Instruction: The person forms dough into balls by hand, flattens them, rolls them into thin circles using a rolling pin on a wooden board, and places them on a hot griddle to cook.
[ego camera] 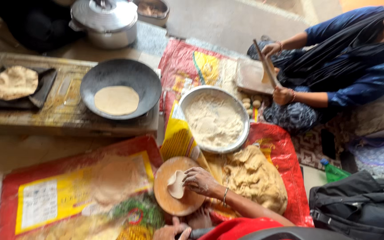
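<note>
While my left hand (170, 232) lies low at the frame's edge, too cut off to tell open from closed, my right hand (199, 180) presses spread, flour-dusted fingers on a small dough disc (175, 185) lying on the round wooden board (170, 202). Just right of that hand sits the dough heap (254, 178), beyond it the flour bowl (215, 119). Farther off, a flatbread (116, 100) lies in the dark pan (120, 88), and another person's hands (283, 95) work a rolling pin (266, 64).

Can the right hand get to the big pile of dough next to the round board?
Probably yes. The right hand rests on a small dough disc on the round wooden board, and the big dough pile lies right beside it with nothing between them.
</note>
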